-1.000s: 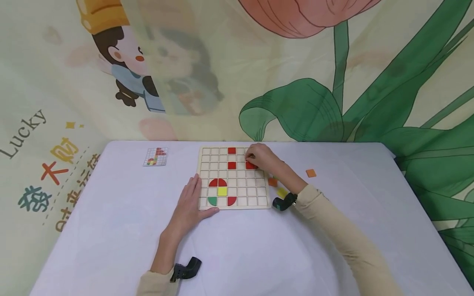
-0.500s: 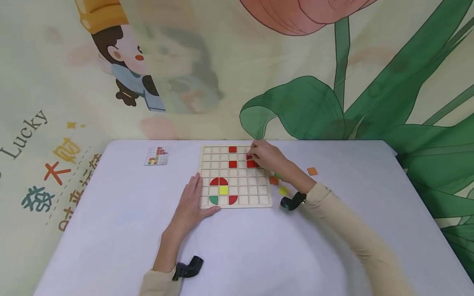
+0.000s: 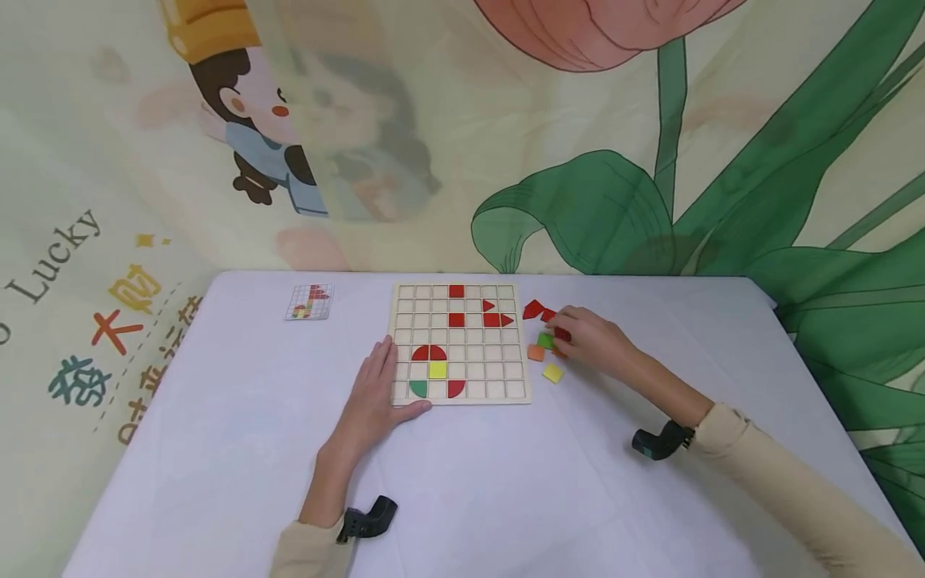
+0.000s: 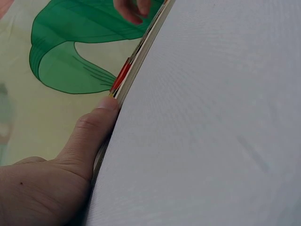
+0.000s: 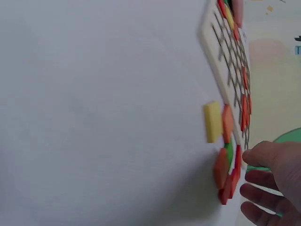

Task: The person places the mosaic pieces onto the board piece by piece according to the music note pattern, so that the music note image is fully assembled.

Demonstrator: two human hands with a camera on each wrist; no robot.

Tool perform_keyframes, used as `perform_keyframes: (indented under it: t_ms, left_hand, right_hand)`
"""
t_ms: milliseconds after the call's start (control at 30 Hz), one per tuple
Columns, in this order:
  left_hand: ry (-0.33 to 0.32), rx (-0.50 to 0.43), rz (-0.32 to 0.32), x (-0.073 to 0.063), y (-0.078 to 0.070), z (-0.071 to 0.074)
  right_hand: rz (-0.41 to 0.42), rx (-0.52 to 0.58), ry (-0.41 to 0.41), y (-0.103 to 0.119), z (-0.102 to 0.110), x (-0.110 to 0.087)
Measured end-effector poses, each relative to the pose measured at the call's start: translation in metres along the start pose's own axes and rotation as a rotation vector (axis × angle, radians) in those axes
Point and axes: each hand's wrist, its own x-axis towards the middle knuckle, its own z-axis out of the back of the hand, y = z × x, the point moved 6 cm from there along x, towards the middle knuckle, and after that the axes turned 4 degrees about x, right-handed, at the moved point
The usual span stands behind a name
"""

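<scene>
My left hand (image 3: pixel 368 397) lies along the near-left corner of a wooden grid board (image 3: pixel 480 385), fingers straight against its left side. In the left wrist view, the thumb (image 4: pixel 89 132) rests on the board's near edge. Seated in the grid are red squares, a yellow square (image 3: pixel 437 370), red and green quarter-rounds, and two small red triangles (image 3: pixel 488 306). My right hand (image 3: pixel 596 341) hovers beyond the board's right side, over loose red pieces (image 3: pixel 533 309). In the right wrist view its fingers (image 5: pixel 263 195) are loosely bent, thumb apart, with nothing between them.
A printed pattern card (image 3: pixel 309 303) lies at the table's back left. Right of the board are a green piece (image 3: pixel 545 341), an orange square (image 3: pixel 535 352) and a yellow square tile (image 3: pixel 552 372). A printed cloth backdrop (image 3: pixel 405 241) rises behind the white table (image 3: pixel 506 498).
My right hand has left the upper right of the board and moved right to the loose pieces. A red triangle shows in the grid where its fingers were. The left hand stays put.
</scene>
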Motion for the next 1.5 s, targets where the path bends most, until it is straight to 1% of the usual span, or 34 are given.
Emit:
perform_keyframes:
  t_ms: [133,267,367,433,533,633,700,800,867,933,1067,1167,1233,1367,1500]
  left_hand:
    - [0.004,-0.009,0.005,0.001,0.001,-0.001]
    - [0.004,-0.020,-0.004,0.002,-0.001,-0.002]
    - [0.001,-0.019,-0.005,0.002,-0.002,-0.002]
    - [-0.002,-0.010,-0.002,0.002,-0.001,-0.001]
    - [-0.003,-0.006,0.008,0.001,-0.001,0.000]
    - [0.002,-0.013,0.013,0.001,-0.001,0.000]
    - [0.005,-0.015,0.015,0.001,-0.001,0.000]
    - [0.003,-0.016,0.012,0.001,-0.001,-0.001]
    - [-0.002,-0.008,0.008,0.002,-0.001,0.000]
    - [-0.003,-0.006,0.007,0.002,-0.001,0.000]
    - [0.002,-0.010,0.011,0.003,-0.001,0.000]
    - [0.001,-0.012,0.013,0.003,0.000,0.000]
    - [0.001,-0.011,0.014,0.003,0.001,0.000]
    - [0.006,-0.012,0.011,0.003,0.001,0.000]
    - [0.007,-0.005,0.010,0.003,0.000,0.000]
  right_hand:
    - [-0.012,-0.037,0.007,-0.006,-0.009,-0.020]
    - [-0.025,-0.002,-0.020,-0.012,-0.012,-0.034]
    - [-0.030,0.030,-0.043,-0.015,-0.011,-0.041]
    - [-0.017,0.034,-0.060,-0.015,-0.011,-0.044]
    - [0.049,0.030,-0.084,-0.013,-0.009,-0.046]
    - [0.102,0.023,-0.088,-0.013,-0.008,-0.048]
    - [0.107,0.027,-0.074,-0.014,-0.008,-0.049]
    - [0.083,0.030,-0.052,-0.016,-0.009,-0.048]
    - [0.080,0.026,-0.057,-0.016,-0.009,-0.048]
    - [0.093,0.013,-0.093,-0.014,-0.007,-0.048]
    - [0.147,0.019,-0.227,-0.009,0.003,-0.047]
    - [0.194,0.079,-0.282,0.004,0.011,-0.042]
    - [0.233,0.127,-0.276,0.020,0.014,-0.037]
    - [0.345,0.179,-0.222,0.061,0.010,-0.022]
    - [0.459,0.162,-0.137,0.107,-0.002,-0.001]
